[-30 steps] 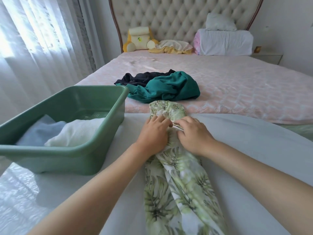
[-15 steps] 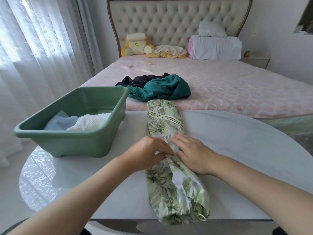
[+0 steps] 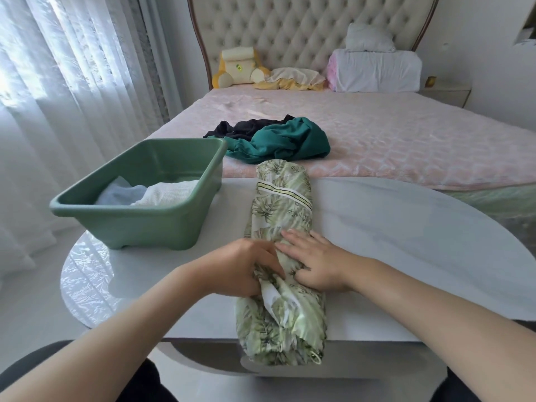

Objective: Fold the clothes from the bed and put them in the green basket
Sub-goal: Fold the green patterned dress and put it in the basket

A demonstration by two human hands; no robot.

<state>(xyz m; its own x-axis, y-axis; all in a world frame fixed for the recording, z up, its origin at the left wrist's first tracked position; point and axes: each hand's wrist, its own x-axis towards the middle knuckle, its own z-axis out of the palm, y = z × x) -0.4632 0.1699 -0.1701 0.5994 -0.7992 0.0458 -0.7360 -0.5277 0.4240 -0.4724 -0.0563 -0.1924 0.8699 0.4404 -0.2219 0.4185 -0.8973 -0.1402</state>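
Both our forearms reach in from the near edge. Left hand [image 3: 246, 265]: fingers curled, gripping a fold of the leaf-print cloth [image 3: 281, 204]. Right hand [image 3: 316, 262]: flat on it, fingers straight, pressing. The cloth lies as a long strip on the surface [image 3: 406, 242], just right of the green basket [image 3: 130, 224], its near end hanging over the edge. The teal garment [image 3: 284, 140] and black garment [image 3: 246, 127] are on the bed [image 3: 406, 134].

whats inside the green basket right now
The green basket holds a pale blue cloth and a white ribbed cloth beside it. Anything under them is hidden by the cloths and the basket's near wall.
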